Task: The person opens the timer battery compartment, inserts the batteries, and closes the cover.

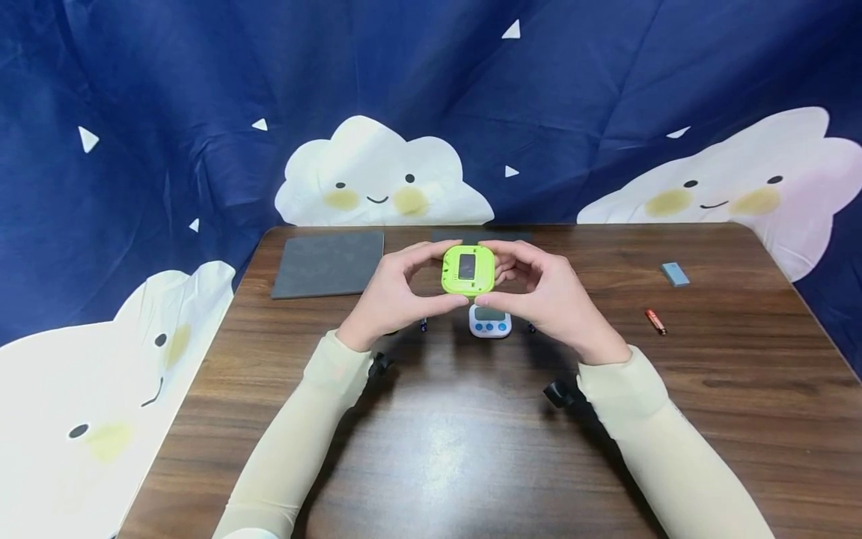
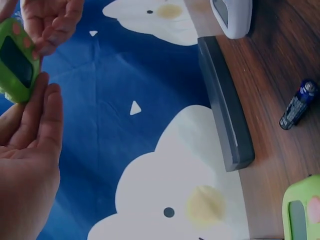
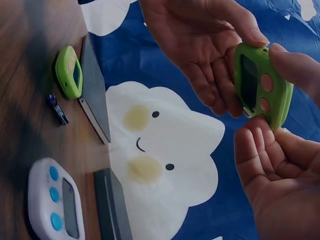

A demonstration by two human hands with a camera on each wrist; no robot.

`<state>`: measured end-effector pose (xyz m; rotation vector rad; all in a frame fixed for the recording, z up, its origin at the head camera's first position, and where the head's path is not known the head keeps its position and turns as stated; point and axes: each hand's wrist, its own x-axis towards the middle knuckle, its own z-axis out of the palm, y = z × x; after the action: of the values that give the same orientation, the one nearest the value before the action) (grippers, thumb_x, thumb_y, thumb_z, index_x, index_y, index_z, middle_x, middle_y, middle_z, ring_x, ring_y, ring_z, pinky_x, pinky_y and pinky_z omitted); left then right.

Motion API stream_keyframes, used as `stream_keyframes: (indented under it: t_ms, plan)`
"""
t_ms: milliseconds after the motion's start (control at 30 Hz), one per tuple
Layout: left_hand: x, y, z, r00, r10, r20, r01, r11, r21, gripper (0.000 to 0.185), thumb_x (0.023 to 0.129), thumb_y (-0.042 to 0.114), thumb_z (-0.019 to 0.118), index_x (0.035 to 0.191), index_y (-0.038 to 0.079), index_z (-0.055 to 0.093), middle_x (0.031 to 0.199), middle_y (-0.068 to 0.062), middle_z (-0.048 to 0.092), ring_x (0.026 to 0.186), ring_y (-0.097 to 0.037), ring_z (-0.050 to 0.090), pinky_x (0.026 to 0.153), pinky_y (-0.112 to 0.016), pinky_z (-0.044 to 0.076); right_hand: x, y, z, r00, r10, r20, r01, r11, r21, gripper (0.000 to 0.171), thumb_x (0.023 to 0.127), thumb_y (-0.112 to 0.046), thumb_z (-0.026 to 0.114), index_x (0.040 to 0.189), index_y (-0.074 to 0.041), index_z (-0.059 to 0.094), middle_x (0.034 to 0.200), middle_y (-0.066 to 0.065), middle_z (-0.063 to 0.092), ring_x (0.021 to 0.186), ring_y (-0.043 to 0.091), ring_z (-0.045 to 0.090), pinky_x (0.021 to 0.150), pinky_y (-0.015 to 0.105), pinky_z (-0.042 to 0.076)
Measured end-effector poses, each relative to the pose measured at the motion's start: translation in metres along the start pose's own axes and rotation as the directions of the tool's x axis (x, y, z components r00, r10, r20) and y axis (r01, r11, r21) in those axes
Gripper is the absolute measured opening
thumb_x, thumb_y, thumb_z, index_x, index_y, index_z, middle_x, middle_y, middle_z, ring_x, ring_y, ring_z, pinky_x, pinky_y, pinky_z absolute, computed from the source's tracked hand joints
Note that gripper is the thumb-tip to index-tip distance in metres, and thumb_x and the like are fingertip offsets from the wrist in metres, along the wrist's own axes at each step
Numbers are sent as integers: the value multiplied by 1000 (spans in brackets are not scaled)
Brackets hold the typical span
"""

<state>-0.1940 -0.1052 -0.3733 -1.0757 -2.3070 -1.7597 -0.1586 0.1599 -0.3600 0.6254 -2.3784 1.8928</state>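
Note:
A green digital timer (image 1: pixel 468 285) is held up over the table between both hands. Its back, with a dark rectangle in the middle, faces the head camera. In the right wrist view the timer's other face shows a dark screen (image 3: pixel 249 80) and pink buttons (image 3: pixel 267 83). My left hand (image 1: pixel 393 299) pinches one side between thumb and fingers. My right hand (image 1: pixel 548 296) grips the opposite side in the same way. Just below it in the head view lies a white timer (image 1: pixel 490 327) with blue buttons.
Another green timer (image 3: pixel 68 72) rests near a dark flat slab (image 1: pixel 328 266) at the back left. A dark box (image 2: pixel 227 105) stands at the rear edge. A blue battery (image 2: pixel 298 105) lies between them. On the right are a red battery (image 1: pixel 655 322) and a small blue block (image 1: pixel 675 274).

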Motion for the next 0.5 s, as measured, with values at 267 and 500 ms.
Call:
stream_keyframes:
  t_ms: [267, 500]
  plan:
    - [1, -1, 0, 1000, -3, -15, 4, 999, 37, 67, 85, 16, 99, 147, 14, 73, 135, -5, 80, 118, -17, 76, 115, -45, 59, 1, -4, 1, 998, 67, 0, -67, 998, 6, 64, 90, -4, 93, 150, -10, 70, 116, 2, 74, 100, 14, 71, 93, 17, 62]
    - [0, -1, 5, 999, -9, -48, 14, 995, 104, 68, 84, 21, 100, 147, 16, 74, 134, 1, 81, 117, -13, 76, 108, -42, 63, -4, -20, 1, 964, 258, -63, -250, 962, 114, 45, 102, -18, 83, 146, -8, 74, 110, 1, 80, 99, 11, 77, 90, 21, 65]
